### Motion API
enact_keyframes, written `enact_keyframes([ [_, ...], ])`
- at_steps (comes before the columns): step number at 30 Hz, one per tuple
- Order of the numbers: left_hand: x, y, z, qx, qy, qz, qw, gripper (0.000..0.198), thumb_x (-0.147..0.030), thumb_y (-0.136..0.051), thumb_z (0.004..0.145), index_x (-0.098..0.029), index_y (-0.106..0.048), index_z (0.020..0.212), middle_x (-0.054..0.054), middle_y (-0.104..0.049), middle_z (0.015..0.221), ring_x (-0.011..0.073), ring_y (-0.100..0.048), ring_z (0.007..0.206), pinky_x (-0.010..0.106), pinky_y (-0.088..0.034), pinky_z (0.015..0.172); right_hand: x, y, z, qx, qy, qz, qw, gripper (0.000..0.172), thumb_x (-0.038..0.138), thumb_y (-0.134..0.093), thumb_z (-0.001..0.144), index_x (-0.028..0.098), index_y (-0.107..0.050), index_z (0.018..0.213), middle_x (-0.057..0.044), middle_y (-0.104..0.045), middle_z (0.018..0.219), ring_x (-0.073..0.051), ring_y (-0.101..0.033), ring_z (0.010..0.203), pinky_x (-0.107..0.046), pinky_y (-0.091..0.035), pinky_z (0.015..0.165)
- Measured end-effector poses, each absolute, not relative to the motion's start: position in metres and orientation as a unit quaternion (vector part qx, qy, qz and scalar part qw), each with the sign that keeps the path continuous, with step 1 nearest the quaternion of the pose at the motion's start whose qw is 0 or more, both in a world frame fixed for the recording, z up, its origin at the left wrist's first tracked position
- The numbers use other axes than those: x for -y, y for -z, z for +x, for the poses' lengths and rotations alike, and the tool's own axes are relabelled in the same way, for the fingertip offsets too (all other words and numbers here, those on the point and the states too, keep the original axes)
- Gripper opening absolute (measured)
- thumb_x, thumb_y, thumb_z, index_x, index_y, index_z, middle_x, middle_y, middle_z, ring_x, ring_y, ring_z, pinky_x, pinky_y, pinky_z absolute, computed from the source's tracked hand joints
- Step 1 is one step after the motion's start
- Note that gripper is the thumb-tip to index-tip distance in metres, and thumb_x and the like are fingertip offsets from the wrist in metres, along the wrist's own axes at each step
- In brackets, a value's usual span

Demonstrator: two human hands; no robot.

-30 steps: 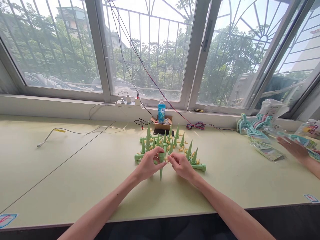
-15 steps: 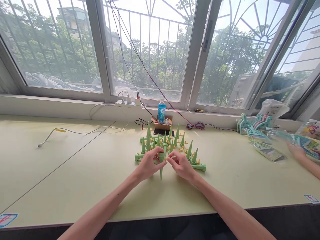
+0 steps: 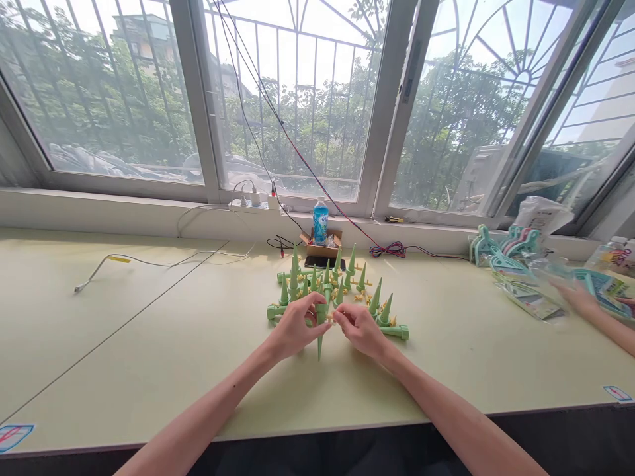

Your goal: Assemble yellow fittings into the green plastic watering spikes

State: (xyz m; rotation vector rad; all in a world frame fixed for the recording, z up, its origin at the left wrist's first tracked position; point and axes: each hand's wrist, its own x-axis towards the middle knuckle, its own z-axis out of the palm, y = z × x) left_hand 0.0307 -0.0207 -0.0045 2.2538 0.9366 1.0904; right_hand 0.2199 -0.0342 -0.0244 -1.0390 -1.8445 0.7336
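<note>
Checking the hands at centre, found the left hand [image 3: 296, 325] closed round a green spike [image 3: 320, 315], fingers over its wide collar, thumb lower down, tapered tip pointing to six o'clock. Located this spike between both hands, over the middle of the table [image 3: 446, 370]; could not tell whether clear of the surface or touching it. Found the right hand [image 3: 360, 328], at three o'clock from the spike, pinching a small yellow piece [image 3: 330, 318] between thumb and forefinger at the spike's side. Could not confirm whether fully joined to the spike or merely held against it.

Judged the spike light and stiff, probably hard moulded plastic, smooth enough to turn in the fingers. Rated the collar the sounder place for a hold, the narrow tip the poorer, being liable to slip. Judged the yellow piece light too, possibly fragile; advised a fingertip pinch near its base, without sideways bending.

Recorded further green spikes [image 3: 294, 277] standing tip up at twelve o'clock, mixed with yellow fittings [image 3: 360, 297], and a lying spike [image 3: 397, 331] at three, beyond the right hand. Noted a blue bottle [image 3: 320, 223] with an open box [image 3: 322, 250] farther off at twelve and, well apart at three, another person's hand [image 3: 578, 299], blurred, near packaged goods [image 3: 530, 301].
</note>
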Motion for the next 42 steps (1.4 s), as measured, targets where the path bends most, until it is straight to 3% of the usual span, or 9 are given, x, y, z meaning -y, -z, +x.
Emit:
enact_keyframes([
  [5, 0.0214, 0.0031, 0.0311, -0.344, -0.399, 0.819, 0.228, 0.023, -0.031, -0.065, 0.080, -0.020, -0.055, 0.098, 0.001, -0.060, 0.087, 0.0114, -0.056, 0.065, 0.028, -0.056, 0.066, 0.0340, 0.0244, 0.2195, 0.738, -0.294, -0.417, 0.442, 0.036, 0.046, -0.046, 0.092, 0.019, -0.048, 0.068, 0.005, -0.038, 0.053, -0.010, -0.030, 0.048, -0.025, -0.023, 0.047],
  [13, 0.0215, 0.0011, 0.0314, -0.349, -0.409, 0.813, 0.223, 0.023, -0.031, -0.064, 0.080, -0.020, -0.056, 0.098, 0.002, -0.061, 0.089, 0.0109, -0.054, 0.063, 0.028, -0.057, 0.063, 0.0359, 0.0254, 0.2206, 0.725, -0.339, -0.405, 0.442, 0.030, 0.050, -0.052, 0.090, 0.019, -0.053, 0.090, 0.007, -0.041, 0.051, -0.010, -0.028, 0.044, -0.024, -0.021, 0.044],
  [32, 0.0229, 0.0023, 0.0322, -0.356, -0.396, 0.815, 0.230, 0.024, -0.031, -0.066, 0.080, -0.019, -0.055, 0.098, 0.000, -0.059, 0.085, 0.0116, -0.055, 0.065, 0.028, -0.056, 0.066, 0.0336, 0.0266, 0.2201, 0.737, -0.299, -0.415, 0.443, 0.031, 0.042, -0.048, 0.092, 0.019, -0.051, 0.071, 0.005, -0.036, 0.052, -0.010, -0.029, 0.047, -0.025, -0.022, 0.047],
  [42, 0.0212, 0.0025, 0.0321, -0.357, -0.404, 0.813, 0.220, 0.023, -0.030, -0.065, 0.081, -0.020, -0.054, 0.098, 0.000, -0.060, 0.091, 0.0103, -0.055, 0.064, 0.026, -0.055, 0.063, 0.0355, 0.0248, 0.2209, 0.728, -0.331, -0.407, 0.441, 0.024, 0.042, -0.053, 0.091, 0.019, -0.053, 0.090, 0.007, -0.039, 0.050, -0.010, -0.027, 0.045, -0.024, -0.020, 0.045],
])
